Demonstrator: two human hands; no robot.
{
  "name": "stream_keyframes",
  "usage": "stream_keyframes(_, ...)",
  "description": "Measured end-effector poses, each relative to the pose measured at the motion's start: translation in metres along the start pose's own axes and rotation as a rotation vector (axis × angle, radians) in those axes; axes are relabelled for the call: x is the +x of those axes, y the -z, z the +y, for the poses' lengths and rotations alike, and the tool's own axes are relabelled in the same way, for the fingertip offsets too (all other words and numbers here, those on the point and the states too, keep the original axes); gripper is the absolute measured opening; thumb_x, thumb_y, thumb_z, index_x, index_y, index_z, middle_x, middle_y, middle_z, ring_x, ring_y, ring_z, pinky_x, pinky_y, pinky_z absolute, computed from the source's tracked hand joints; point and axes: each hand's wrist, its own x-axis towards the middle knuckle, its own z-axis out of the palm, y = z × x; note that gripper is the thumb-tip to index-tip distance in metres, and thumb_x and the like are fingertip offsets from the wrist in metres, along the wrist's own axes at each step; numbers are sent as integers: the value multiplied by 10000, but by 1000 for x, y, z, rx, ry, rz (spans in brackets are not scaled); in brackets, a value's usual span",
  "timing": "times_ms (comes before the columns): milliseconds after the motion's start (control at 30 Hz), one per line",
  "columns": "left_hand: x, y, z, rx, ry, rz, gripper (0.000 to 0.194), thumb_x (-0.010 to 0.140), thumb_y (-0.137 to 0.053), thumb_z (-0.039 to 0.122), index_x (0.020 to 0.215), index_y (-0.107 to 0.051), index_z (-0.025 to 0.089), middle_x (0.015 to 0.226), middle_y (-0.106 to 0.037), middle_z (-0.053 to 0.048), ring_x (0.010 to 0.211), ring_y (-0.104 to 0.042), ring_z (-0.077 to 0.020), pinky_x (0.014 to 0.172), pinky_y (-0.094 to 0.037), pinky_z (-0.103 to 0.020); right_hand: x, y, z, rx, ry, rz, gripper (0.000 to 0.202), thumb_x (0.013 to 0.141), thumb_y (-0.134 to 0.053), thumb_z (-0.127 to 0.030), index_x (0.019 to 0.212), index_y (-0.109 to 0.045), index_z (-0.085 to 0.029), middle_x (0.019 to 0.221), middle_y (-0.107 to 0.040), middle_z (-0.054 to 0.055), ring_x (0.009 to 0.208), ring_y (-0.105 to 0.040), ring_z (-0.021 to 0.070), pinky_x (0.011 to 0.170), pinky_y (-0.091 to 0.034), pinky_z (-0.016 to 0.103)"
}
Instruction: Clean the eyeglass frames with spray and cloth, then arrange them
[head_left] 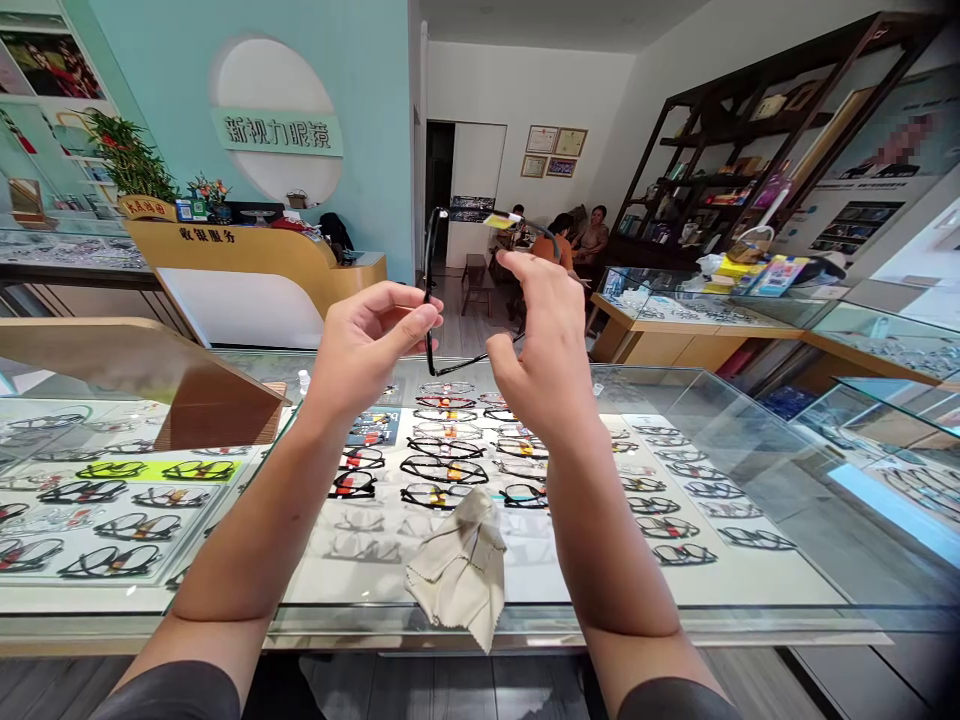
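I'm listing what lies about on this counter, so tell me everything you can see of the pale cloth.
The pale cloth is cream or light beige and looks like thin, soft fabric, with zigzag-cut edges. It lies crumpled rather than flat, with loose folds and a raised part toward its far end. It rests on the glass counter, and its lowest corner points toward the wearer at the front edge. Neither the left hand nor the right hand touches it.

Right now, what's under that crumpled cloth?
The cream cloth lies on the glass counter. Rows of eyeglasses show through the glass just beyond it. Whatever else is beneath the cloth is covered, so I can't see whether eyeglasses are there.
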Motion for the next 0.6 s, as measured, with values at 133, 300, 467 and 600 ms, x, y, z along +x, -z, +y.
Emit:
stream_keyframes(133, 3, 1, -3, -27, -69, 64, 527, 800, -1003, 661, 1016, -803, 224, 1090, -858, -72, 983, -840, -215, 800, -740, -331, 0, 1, -1, -10, -31, -85, 784, 900, -507, -100, 1670, -508, -247, 1642, -589, 164, 1551, -504, 384, 1326, -420, 684)
stream_keyframes(300, 4, 2, -6, -37, -106, 98, 538, 808, -1002, 654, 1044, -794, 218, 1112, -849, -77, 1011, -837, -221, 808, -741, -336, 0, -1, -1, 1, -60, -166, 644, 955, -510, -128, 1587, -599, -213, 1608, -618, 187, 1522, -538, 397, 1294, -442, 681)
stream_keyframes(467, 4, 3, -9, 15, -107, 72, 493, 857, -977, 624, 1052, -797, 208, 1192, -828, -91, 1101, -811, -232, 849, -737, -334, 1, 0, 1, 125, -47, -192, 545, 1002, -557, -173, 1538, -654, -205, 1612, -639, 185, 1549, -553, 387, 1325, -440, 657)
stream_keyframes(600, 5, 6, -13, 1, -137, 16, 426, 851, -998, 564, 1010, -813, 214, 1382, -760, -100, 1239, -771, -256, 901, -734, -343, 2, -4, -4, 361, 20, -203, 482, 1073, -716, -450, 1513, -674, -257, 1567, -693, 145, 1504, -622, 352, 1310, -499, 591)
